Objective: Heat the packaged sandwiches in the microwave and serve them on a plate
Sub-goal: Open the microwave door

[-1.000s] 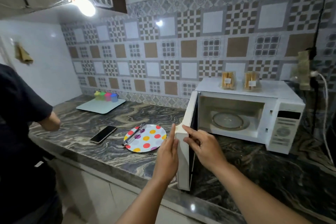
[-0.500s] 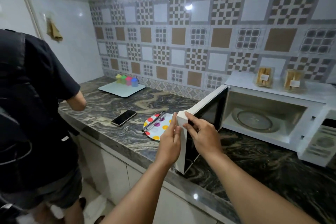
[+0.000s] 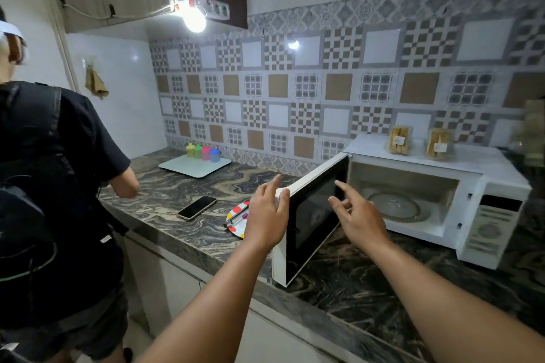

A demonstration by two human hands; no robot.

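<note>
My left hand (image 3: 267, 215) rests with loose, straight fingers on the outer edge of the open microwave door (image 3: 312, 215); my right hand (image 3: 358, 215) hovers in front of its dark window, fingers spread, gripping nothing. Two packaged sandwiches (image 3: 399, 140) (image 3: 438, 141) stand on top of the white microwave (image 3: 472, 215), their small white labels too blurred to read. The dotted plate (image 3: 238, 221) sits on the counter (image 3: 188, 233) behind my left hand, beside a phone (image 3: 197, 207).

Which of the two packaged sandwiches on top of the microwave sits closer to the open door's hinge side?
The left sandwich pack: it stands nearer the hinge end of the microwave door, while the right sandwich pack sits toward the control-panel side.
</note>
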